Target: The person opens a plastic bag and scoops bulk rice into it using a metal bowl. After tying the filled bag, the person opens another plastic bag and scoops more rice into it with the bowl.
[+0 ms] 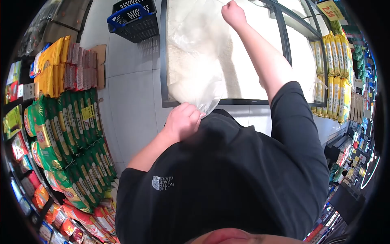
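Note:
My left hand [185,122] is closed on the gathered edge of a clear plastic bag [211,95] at the near side of a black-framed bin [164,53]. The bag droops over the bin's near edge, and something whitish shows through or under it. Pale, rice-like grain [233,77] fills the bin, bright with glare. My right hand [234,14] is stretched far forward over the bin, fingers curled into a fist. Whatever it grips, if anything, is hidden at the top edge of view. More crumpled clear plastic [185,30] lies across the bin's far left part.
A black basket with a blue handle [134,24] stands on the tiled floor [132,97] beyond the bin's left side. Green packs [69,126] and yellow packs [53,67] are stacked at left. Yellow bags [335,73] and a price sign [330,10] stand at right.

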`<state>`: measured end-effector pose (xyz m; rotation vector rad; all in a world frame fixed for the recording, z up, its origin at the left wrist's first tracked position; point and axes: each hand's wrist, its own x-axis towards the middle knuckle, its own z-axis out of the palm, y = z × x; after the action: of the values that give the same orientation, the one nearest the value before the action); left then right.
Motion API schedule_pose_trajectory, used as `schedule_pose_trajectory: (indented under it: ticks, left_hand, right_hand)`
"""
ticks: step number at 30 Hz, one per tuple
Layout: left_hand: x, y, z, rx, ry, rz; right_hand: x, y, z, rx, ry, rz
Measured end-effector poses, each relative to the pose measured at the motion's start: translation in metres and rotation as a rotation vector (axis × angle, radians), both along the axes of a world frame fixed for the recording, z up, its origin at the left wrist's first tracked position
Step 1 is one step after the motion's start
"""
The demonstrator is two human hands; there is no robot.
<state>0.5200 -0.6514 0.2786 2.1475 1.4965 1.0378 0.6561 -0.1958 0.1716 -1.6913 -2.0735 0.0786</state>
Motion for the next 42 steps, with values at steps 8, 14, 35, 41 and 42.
schedule_pose_trajectory:
  ticks: [8,14,35,41,42]
  left_hand:
    - [0.017,0.005,0.007,-0.088,0.104,0.090]
    - [0.028,0.023,0.012,-0.086,0.184,0.150]
    - [0.148,0.118,0.141,-0.209,-0.098,0.193]
    - [0.178,0.146,0.146,-0.217,-0.229,0.176]
    - [0.182,0.151,0.145,-0.235,-0.263,0.186]
  right_hand:
    - [-0.003,-0.004,0.075,-0.198,0.278,0.359]
    - [0.065,-0.063,0.011,-0.220,0.728,0.185]
    - [0.224,-0.255,-0.111,-1.449,1.923,-0.133]
    - [0.237,-0.253,-0.062,-1.449,2.477,-0.136]
    - [0.239,-0.251,-0.051,-1.419,2.528,-0.146]
